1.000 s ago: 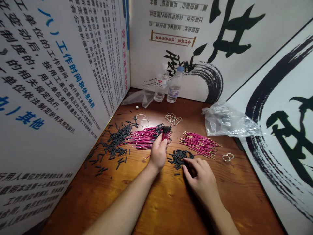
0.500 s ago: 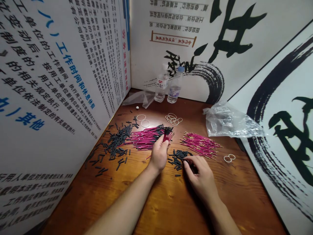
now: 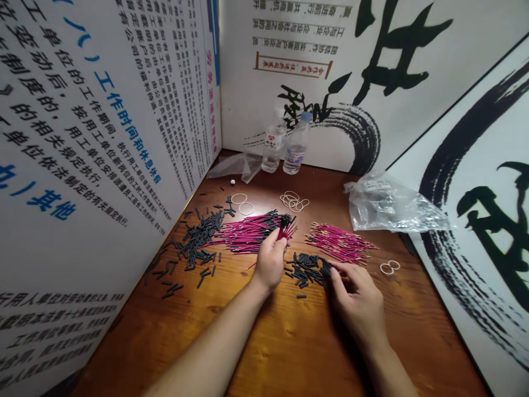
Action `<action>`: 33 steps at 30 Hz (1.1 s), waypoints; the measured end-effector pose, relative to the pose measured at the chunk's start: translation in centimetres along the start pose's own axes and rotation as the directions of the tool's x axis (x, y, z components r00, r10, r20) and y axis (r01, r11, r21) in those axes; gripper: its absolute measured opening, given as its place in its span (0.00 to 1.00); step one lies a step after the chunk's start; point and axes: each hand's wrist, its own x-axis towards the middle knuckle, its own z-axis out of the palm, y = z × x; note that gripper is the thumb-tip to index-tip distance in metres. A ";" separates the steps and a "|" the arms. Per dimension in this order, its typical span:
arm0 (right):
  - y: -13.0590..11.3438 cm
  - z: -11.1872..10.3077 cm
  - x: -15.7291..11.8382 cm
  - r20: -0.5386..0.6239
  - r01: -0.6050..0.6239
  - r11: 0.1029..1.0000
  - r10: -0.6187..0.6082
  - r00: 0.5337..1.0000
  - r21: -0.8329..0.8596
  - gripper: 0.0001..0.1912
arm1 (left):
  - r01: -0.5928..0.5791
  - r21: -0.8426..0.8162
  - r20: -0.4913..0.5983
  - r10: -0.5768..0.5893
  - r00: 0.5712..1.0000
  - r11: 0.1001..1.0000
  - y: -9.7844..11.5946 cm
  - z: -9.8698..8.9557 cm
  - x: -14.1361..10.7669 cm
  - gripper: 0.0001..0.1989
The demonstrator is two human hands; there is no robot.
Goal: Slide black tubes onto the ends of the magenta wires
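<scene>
Your left hand [image 3: 269,263] grips magenta wire bundle [image 3: 283,234], black-tipped ends up, likely leaving tips free; your right hand [image 3: 359,295] half-curls at black tube pile [image 3: 306,267] on wooden table [image 3: 285,336], apparently placed for easy reach; cannot tell if it pinches any

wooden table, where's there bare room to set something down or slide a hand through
Bare wood shows on the table between the left forearm and right forearm, and between the right forearm, pale bands and right panel. Crowded: the middle and left, with black pieces, pink rods, the left hand and right hand.
</scene>
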 end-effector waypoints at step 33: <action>0.7 0.6 -0.3 0.111 -0.017 0.994 0.029 0.993 -0.110 0.13 | -0.052 0.021 0.032 0.052 0.998 0.998 0.0 0.1 0.0 0.08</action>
